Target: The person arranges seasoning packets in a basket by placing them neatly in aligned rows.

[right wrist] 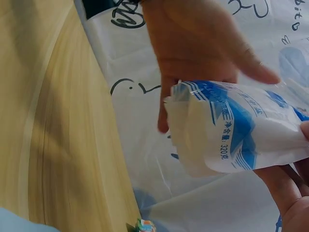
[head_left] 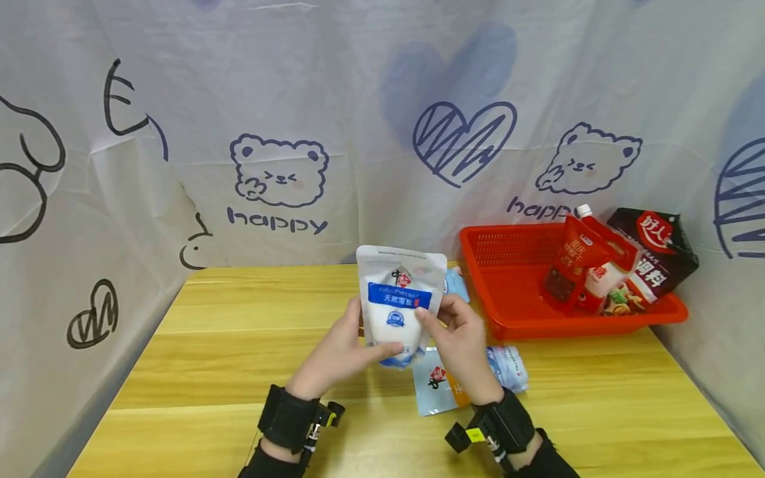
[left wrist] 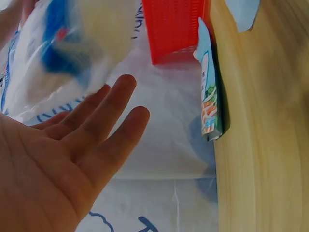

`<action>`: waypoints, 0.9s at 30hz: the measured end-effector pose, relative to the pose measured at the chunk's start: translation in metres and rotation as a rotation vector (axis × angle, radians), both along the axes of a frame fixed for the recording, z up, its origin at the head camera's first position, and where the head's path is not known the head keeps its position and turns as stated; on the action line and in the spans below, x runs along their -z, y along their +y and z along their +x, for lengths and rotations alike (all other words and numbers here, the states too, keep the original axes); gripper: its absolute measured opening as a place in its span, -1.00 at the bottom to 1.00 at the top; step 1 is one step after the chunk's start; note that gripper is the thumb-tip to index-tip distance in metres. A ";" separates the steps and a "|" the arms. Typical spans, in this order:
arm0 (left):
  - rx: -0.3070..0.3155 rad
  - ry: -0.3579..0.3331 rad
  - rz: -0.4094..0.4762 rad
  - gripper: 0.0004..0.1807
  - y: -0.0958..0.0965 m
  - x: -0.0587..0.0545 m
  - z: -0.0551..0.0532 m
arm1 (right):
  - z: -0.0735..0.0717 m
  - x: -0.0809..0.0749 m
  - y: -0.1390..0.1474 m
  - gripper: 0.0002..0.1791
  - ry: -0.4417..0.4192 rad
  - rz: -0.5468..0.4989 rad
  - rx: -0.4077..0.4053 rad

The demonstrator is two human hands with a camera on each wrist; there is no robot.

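Observation:
A white and blue pouch of sea salt is held upright above the table in the head view. My right hand pinches its right side, thumb on the front and fingers curled behind. My left hand is at the lower left of the pouch, its thumb across the front in the head view. In the left wrist view the left fingers are spread and nearly straight beside the pouch. The right wrist view shows the pouch's bottom between the two hands. Whether the left fingers touch its back is hidden.
A red basket at the back right holds a red pouch, a white-capped red pack and a black seasoning bag. On the wooden table lie a light-blue packet, a blue-white packet and another blue packet.

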State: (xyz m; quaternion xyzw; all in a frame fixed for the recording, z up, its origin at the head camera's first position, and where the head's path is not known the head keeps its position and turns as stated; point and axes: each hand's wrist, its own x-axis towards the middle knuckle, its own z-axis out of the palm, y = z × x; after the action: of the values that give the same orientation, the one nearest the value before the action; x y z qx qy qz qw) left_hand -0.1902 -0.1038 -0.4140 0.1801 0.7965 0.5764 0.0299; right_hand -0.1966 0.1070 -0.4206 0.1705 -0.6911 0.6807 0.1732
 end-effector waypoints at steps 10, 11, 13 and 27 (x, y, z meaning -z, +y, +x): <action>0.041 0.031 -0.008 -0.21 0.003 0.005 -0.002 | -0.002 0.000 -0.001 -0.80 -0.053 -0.080 -0.038; 0.036 0.036 -0.012 -0.22 0.003 0.005 -0.002 | -0.002 -0.001 -0.001 -0.79 -0.056 -0.073 -0.044; 0.026 0.045 -0.018 -0.24 0.002 0.004 -0.002 | -0.003 -0.002 0.000 -0.75 -0.067 -0.060 -0.058; -0.046 0.111 -0.109 -0.29 -0.013 -0.002 -0.002 | -0.005 -0.018 0.019 -0.51 -0.045 -0.003 -0.105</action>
State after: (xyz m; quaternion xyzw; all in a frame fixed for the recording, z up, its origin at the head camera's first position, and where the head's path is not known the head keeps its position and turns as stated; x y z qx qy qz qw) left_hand -0.1921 -0.1166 -0.4118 0.1915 0.8311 0.5218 -0.0176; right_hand -0.2012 0.1264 -0.4027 0.1911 -0.6837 0.6936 0.1219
